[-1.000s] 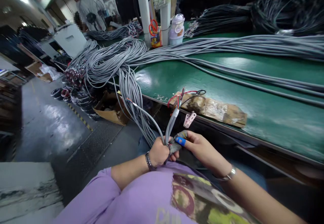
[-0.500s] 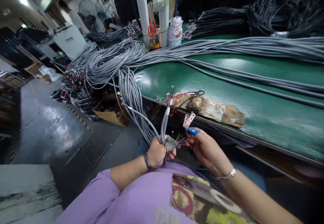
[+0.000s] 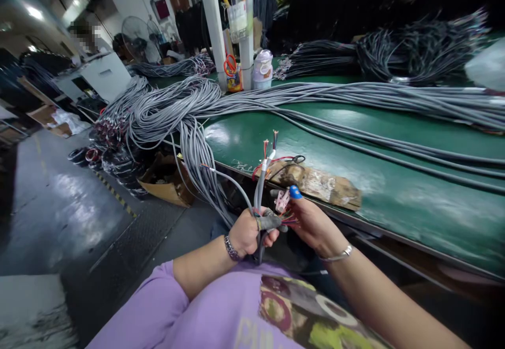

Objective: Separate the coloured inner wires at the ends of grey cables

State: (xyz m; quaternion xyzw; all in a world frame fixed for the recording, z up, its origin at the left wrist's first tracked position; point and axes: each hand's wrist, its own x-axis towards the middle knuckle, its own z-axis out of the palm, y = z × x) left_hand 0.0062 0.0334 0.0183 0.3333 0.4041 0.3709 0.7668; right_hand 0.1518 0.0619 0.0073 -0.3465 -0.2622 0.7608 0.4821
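Note:
My left hand [image 3: 243, 233] is closed around several grey cables [image 3: 259, 188]. Their stripped ends, with coloured wires, stick up above the fist. A grey covering wraps the thumb side of that hand. Thin coloured wires [image 3: 290, 221] fan out from the fist toward the right. My right hand [image 3: 313, 223], its thumb tipped with blue tape, pinches a small pink clip [image 3: 282, 201] just above these wires. Whether the right fingers also touch the wires I cannot tell.
A green table [image 3: 394, 154] bears long grey cables [image 3: 355, 96] and a taped cardboard strip [image 3: 319, 183]. A bundle of grey cables [image 3: 199, 144] hangs over its edge. Red scissors [image 3: 230, 66] hang by a post. An open cardboard box [image 3: 169, 186] stands on the floor.
My right hand has moved left with the pink clip, bringing it down close to the coloured wires by my left hand. The camera view has shifted slightly; the left hand keeps its grip.

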